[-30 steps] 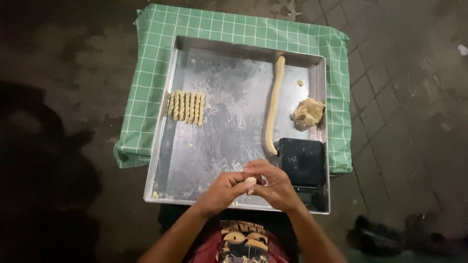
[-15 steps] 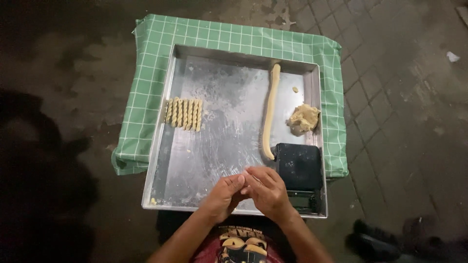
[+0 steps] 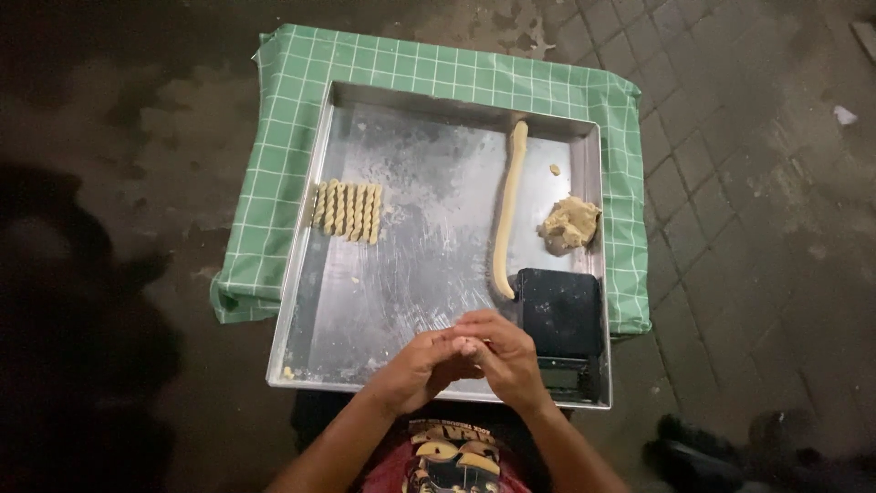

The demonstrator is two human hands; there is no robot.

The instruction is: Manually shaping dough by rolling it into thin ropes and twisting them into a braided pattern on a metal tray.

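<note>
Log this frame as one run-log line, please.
hands: left hand and right hand pressed together over tray near edge | dough rope, dough lump, twisted pieces on tray | black scale at right

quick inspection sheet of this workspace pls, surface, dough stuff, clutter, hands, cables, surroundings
surface: metal tray, floury, on a green checked cloth
job's things: long dough rope; dough lump; row of twisted dough pieces at tray's left side
clutter: black kitchen scale in the tray's near right corner; small crumb
grippers: left hand and right hand pressed together over the tray's near edge; anything between the fingers is hidden
cables: nothing seen
surroundings: dark paved ground; dark shoes at lower right
</note>
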